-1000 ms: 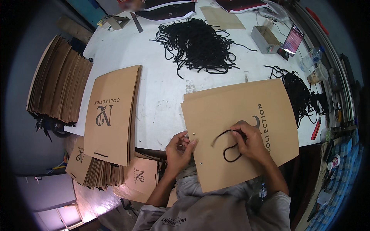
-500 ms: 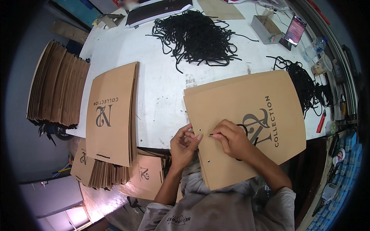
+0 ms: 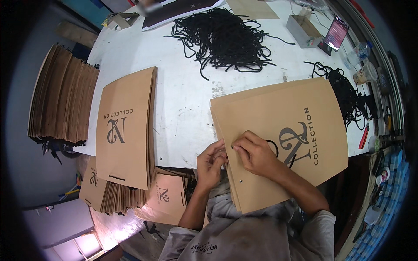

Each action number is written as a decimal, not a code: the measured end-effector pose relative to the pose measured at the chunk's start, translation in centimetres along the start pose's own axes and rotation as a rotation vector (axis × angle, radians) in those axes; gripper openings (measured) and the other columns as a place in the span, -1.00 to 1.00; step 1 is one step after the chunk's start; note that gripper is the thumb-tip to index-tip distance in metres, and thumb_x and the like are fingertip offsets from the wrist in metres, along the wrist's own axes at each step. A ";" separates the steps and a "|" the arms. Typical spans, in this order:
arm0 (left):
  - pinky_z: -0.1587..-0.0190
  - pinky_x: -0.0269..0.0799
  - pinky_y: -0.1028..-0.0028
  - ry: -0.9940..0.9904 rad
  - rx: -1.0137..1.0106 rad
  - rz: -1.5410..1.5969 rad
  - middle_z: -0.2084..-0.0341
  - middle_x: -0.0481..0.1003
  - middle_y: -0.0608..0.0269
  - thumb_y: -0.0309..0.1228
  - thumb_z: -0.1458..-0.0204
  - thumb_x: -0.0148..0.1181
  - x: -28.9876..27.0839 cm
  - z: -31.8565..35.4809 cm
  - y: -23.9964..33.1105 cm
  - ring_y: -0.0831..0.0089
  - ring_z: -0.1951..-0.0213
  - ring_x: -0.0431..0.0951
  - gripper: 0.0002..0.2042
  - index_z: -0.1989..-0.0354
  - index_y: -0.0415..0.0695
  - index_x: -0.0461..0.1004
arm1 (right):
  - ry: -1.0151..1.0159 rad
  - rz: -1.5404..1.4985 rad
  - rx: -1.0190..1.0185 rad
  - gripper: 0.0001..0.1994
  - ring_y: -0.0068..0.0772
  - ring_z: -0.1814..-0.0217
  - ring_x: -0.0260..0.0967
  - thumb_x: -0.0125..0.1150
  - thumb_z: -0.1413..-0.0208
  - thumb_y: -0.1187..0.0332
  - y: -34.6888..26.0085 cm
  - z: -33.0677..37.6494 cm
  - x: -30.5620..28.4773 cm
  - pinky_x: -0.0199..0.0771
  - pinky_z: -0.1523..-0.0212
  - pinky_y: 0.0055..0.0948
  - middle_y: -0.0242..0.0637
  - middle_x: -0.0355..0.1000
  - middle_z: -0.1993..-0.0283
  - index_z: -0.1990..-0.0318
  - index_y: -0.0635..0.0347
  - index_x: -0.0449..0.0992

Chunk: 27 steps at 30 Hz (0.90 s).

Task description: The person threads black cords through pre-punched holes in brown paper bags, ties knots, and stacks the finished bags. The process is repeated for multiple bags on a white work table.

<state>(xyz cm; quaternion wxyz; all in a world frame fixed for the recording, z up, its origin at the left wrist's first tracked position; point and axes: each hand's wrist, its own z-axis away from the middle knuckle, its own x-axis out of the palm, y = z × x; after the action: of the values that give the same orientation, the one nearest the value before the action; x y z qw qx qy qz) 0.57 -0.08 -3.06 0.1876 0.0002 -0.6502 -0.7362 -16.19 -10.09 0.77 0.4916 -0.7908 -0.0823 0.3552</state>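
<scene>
A flat brown paper bag with dark printing lies at an angle over the table's near edge, on top of at least one more. My right hand pinches the end of a black cord at the upper hole near the bag's left edge. Part of the cord loops out past the knuckles over the print. A second hole shows lower along that edge. My left hand grips the bag's left edge, its fingertips partly hidden at the opening.
Black cords lie heaped at the far middle, with a smaller bundle at right. Stacked paper bags stand left, and more beyond. A grey box, a phone and a red cutter are on the right.
My right hand has moved slightly left and up, bringing the cord end to the upper hole. My left fingers have shifted in behind the bag's edge, and the thumb has left its face.
</scene>
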 end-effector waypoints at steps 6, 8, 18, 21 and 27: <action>0.08 0.62 0.47 -0.007 -0.047 0.071 -0.02 0.56 -0.04 -0.78 -0.18 0.03 0.8 -0.7 0.9 0.40 0.06 0.64 -0.55 -0.28 -0.42 0.34 | 0.013 -0.085 0.049 -0.92 0.00 0.26 0.48 0.19 -0.13 0.60 0.3 0.3 0.1 0.50 0.22 -0.21 -0.07 0.42 0.27 0.23 0.33 0.52; 0.07 0.60 0.49 -0.024 -0.052 0.087 0.02 0.57 0.00 -0.79 -0.18 0.05 0.6 -0.8 0.8 0.43 0.07 0.64 -0.55 -0.28 -0.41 0.34 | 0.020 -0.115 0.070 -0.94 -0.02 0.27 0.49 0.20 -0.13 0.60 0.4 0.3 0.1 0.50 0.23 -0.23 -0.08 0.43 0.27 0.25 0.33 0.53; 0.19 0.60 0.51 0.129 0.046 -0.164 0.20 0.61 0.07 -0.77 -0.12 0.17 0.3 -0.8 0.0 0.46 0.24 0.65 -0.60 -0.17 -0.43 0.39 | 0.052 -0.164 0.143 -0.95 -0.05 0.31 0.50 0.29 -0.12 0.52 0.9 0.0 0.0 0.48 0.27 -0.25 -0.10 0.46 0.29 0.31 0.29 0.54; 0.20 0.61 0.50 0.259 0.125 -0.244 0.26 0.62 0.09 -0.76 -0.09 0.20 -0.7 -0.1 0.6 0.48 0.29 0.64 -0.66 -0.07 -0.42 0.44 | 0.117 -0.093 0.184 -0.94 -0.09 0.22 0.49 0.32 -0.10 0.51 1.1 0.1 0.7 0.50 0.22 -0.28 -0.11 0.46 0.20 0.27 0.25 0.60; 0.22 0.60 0.49 0.031 0.046 -0.213 0.28 0.61 0.11 -0.36 -0.18 0.38 -0.6 2.2 4.6 0.45 0.28 0.64 -0.47 -0.27 -0.33 0.40 | 0.093 -0.237 0.137 -0.84 -0.09 -0.03 0.39 0.40 -0.03 0.47 -1.0 0.8 1.7 0.43 -0.06 -0.23 -0.17 0.41 0.07 0.20 0.23 0.69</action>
<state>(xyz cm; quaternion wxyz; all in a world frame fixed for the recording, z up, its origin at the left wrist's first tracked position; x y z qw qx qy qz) 1.82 1.79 1.55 0.1184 0.0850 -0.6602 -0.7368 -15.27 -8.20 0.59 0.5863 -0.7557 -0.1277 0.2624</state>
